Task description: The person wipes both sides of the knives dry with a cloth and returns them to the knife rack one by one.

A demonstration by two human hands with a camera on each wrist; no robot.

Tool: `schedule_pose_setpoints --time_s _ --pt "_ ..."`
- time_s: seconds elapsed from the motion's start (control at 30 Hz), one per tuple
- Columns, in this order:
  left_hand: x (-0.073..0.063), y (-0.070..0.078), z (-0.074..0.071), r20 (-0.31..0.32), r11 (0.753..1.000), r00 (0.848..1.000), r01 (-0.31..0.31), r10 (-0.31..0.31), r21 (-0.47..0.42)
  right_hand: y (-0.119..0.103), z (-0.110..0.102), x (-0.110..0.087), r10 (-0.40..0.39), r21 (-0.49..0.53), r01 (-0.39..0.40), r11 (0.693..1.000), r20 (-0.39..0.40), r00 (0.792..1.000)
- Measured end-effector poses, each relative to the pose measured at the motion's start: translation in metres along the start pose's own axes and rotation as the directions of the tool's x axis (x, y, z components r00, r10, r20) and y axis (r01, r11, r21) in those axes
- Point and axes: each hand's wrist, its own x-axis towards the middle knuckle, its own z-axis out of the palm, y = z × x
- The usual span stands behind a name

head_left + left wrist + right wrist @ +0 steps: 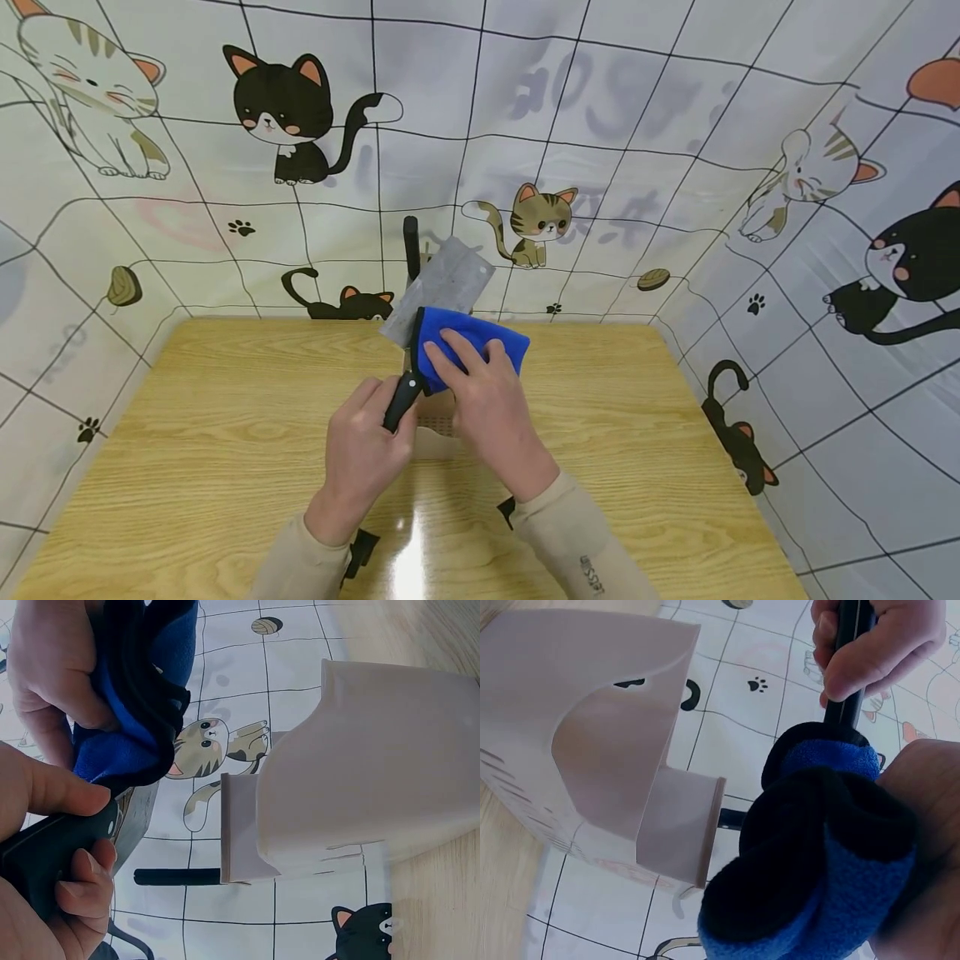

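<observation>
My left hand [363, 446] grips the black handle [402, 402] of a cleaver, whose wide grey blade [453, 279] slants up and to the right. Folded over the lower part of the blade is a blue cloth [506, 337] with black edging. My right hand [491, 408] holds this cloth against the blade, fingers spread across it. In the right wrist view the cloth [855, 892] hides the blade. A pale knife holder [375, 750] stands just beyond both hands, partly covered by them in the head view.
Another black handle [411, 246] sticks up from the holder. The wooden table [247, 417] meets walls hung with a cat-print sheet [435, 92]. Small black pieces [362, 552] lie on the table near the sleeves.
</observation>
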Motion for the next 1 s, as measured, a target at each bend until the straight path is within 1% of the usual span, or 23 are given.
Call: schedule_pose_setpoints --time_s 0.23,0.5,0.73,1.0 --pt "-0.001 0.0 0.0 -0.015 1.0 1.0 -0.011 0.011 -0.005 0.008 0.004 0.005 0.014 0.003 -0.013 1.0 -0.03 0.999" --pt "-0.001 0.0 0.001 -0.031 1.0 0.999 -0.024 0.023 -0.012 0.019 0.006 0.008 0.032 -0.013 -0.033 0.999 -0.037 0.999" --pt "-0.003 0.001 0.001 -0.03 0.999 0.999 -0.033 0.033 -0.007 0.029 0.008 0.011 0.058 -0.027 -0.059 0.998 -0.02 0.998" --pt "-0.005 0.001 0.001 -0.019 0.999 1.0 -0.022 0.022 -0.024 0.043 0.008 0.016 0.081 -0.05 -0.08 0.996 0.004 0.997"
